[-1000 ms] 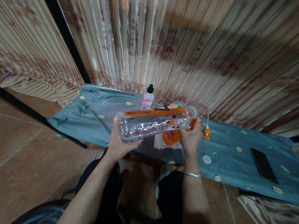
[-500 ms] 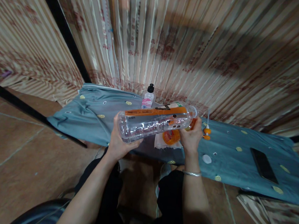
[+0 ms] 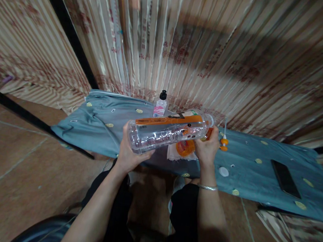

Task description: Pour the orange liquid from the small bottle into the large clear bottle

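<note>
Two arms (image 3: 96, 203) forward, fingers (image 3: 125, 135) around bottle (image 3: 163, 134)

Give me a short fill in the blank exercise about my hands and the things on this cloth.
1. The hand at the big bottle's base is the ____ one.
2. A bracelet circles the ____ wrist.
3. The small bottle's cap is ____.
4. Lying to the right of the white disc is a dark ____.

Missing words: left, right, black, phone.

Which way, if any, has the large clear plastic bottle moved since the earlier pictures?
No: the large bottle shows no visible shift in any direction against the flat black rectangular phone.
</note>
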### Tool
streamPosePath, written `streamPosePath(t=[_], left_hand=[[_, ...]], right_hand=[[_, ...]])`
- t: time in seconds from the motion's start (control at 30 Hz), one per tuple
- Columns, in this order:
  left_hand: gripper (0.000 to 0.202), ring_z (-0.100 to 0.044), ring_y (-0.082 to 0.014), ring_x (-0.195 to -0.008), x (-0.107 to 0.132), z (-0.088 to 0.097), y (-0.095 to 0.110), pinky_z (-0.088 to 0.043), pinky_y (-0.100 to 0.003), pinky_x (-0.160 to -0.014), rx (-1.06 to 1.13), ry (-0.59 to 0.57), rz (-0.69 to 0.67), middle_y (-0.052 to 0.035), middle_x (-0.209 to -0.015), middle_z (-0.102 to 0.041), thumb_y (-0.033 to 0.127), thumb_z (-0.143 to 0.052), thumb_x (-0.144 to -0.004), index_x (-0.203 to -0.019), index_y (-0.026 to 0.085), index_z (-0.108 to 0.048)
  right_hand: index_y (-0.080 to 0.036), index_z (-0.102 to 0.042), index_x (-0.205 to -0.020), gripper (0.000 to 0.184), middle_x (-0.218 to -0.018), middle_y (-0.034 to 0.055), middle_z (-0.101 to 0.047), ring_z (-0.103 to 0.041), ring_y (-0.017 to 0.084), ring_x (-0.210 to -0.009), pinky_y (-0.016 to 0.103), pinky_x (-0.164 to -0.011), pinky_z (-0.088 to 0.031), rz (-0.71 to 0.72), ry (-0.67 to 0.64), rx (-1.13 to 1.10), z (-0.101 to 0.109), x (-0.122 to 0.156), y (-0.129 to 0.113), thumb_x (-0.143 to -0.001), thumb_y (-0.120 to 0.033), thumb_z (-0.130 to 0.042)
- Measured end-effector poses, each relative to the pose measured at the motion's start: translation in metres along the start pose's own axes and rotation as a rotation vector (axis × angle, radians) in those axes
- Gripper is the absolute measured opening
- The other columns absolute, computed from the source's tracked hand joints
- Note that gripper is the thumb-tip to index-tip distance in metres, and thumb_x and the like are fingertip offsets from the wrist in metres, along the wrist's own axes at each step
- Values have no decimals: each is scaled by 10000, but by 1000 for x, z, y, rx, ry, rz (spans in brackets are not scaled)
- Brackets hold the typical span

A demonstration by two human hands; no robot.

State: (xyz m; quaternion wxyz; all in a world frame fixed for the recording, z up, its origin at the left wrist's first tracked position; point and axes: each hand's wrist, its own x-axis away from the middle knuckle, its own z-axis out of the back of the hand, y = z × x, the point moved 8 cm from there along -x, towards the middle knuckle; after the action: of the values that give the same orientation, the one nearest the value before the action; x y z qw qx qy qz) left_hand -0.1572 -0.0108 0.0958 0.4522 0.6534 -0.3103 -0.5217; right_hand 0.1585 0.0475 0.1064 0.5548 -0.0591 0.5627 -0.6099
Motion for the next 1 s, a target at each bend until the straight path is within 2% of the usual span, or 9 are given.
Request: streamPosePath(t=[0.1, 0.37, 0.7, 1.0], left_hand=[[1051, -709, -314, -1200, 0, -1, -1, -634, -436, -975, 13, -7, 10, -155, -1335, -676, 430, -964, -580, -1469, 215, -447], [1047, -690, -321, -1230, -1, 1, 0, -609, -468, -1033, -8, 5, -11, -154, -1359, -662, 449, -966, -560, -1453, 218, -471], [1030, -702, -307, -1197, 0, -2, 1, -651, -415, -937, 18, -9, -3, -156, -1340, -659, 453, -974, -574, -1439, 218, -465], [1019, -690, -317, -1240, -1, -4, 4, -636, -441, -987, 32, -20, -18, -156, -1364, -653, 441, -973, -578, -1435, 228, -465]], right_hand=[[-199, -640, -1234, 568, -1167, 133, -771, -727, 304, -1030, 500, -978, -577, 9, 6, 13, 1, 0, -1, -729, -444, -727], [-187, -644, -1239, 563, -1142, 125, -769, -723, 285, -996, 476, -951, -582, 29, 15, 19, 1, 1, -4, -744, -446, -714], [-188, -640, -1257, 575, -1144, 122, -765, -722, 283, -1002, 470, -958, -582, 32, 13, 8, 1, 1, -5, -744, -434, -716], [-186, -632, -1268, 586, -1160, 131, -755, -713, 292, -1021, 488, -973, -577, 5, -4, 17, 0, 1, -1, -745, -435, -718]])
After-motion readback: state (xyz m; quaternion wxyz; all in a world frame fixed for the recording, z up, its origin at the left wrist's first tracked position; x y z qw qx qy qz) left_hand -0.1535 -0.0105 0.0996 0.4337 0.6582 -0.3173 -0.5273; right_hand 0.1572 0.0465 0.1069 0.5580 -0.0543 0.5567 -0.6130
